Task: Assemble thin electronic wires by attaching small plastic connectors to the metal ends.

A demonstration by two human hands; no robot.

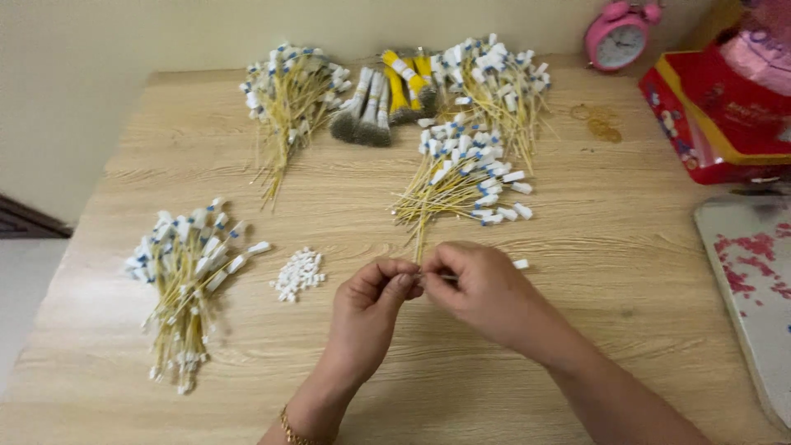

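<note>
yellow wire (422, 239), thin and capped in white like its neighbours, runs from the near tip of the middle bundle (461, 177) down into the fingers at the near centre of the wooden table (577, 247). the left hand (372, 305) pinches it between thumb and forefinger, and the right hand (482, 288) pinches something small right beside it, fingertips of both hands almost touching; whether that small thing is a white cap cannot be told, since the fingers cover it. to do this step well, it seems best to keep the pinch close to the wire's end so the thin strand does not bend, and to hold both wrists low over the table for steadiness. a loose white cap (521, 264) lies just right of the right hand, and a small heap of white caps (298, 274) sits to the left, near enough to reach without shifting the wire. pulling one strand out of the middle bundle could drag others, so a gentle straight draw looks wise. a finished-looking bundle (185, 272) lies at the near left, well apart, with more bundles at the far side.
</note>
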